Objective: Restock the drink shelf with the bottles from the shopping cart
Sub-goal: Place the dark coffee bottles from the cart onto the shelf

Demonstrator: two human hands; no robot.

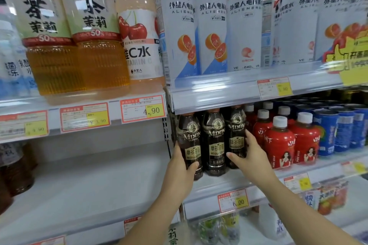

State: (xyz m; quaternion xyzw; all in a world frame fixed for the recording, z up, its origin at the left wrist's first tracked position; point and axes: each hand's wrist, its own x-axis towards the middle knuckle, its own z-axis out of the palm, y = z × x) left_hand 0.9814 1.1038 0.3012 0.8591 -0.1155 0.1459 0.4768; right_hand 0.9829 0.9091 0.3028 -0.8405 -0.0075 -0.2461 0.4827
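Three dark coffee bottles stand in a row at the front of the drink shelf (207, 191), directly beneath the shelf above. Each has a brown-black body and a black-and-gold label reading "MDOY COFFEE", Chinese characters on a gold panel, and "MODUOQIYA" below.

The left hand (182, 162) grasps the left coffee bottle (189, 141), thumb across the lower front and fingers round its left side. The right hand (252, 153) grasps the right coffee bottle (237, 131), thumb laid across the front and fingers round its right side. The middle coffee bottle (214, 143) stands between them, touched by neither hand. Whether the two held bottles rest on the shelf or are lifted cannot be told.

A price tag (234, 202) on the shelf edge below reads "6.00". Just right of the coffee stand red bottles (278, 145) with white caps, then blue cans (326, 133).

On the shelf above:
- tall white bottles (211, 26) marked "ALIENERGY", some with an orange-slice picture, over a tag (274, 87) reading "5.80";
- a cherry bottle (139, 36) marked "C水" and "VITAMIN C", over a tag (142, 108) reading "4.90";
- amber tea bottles (93, 26) with large black characters and "50%" on a red band.
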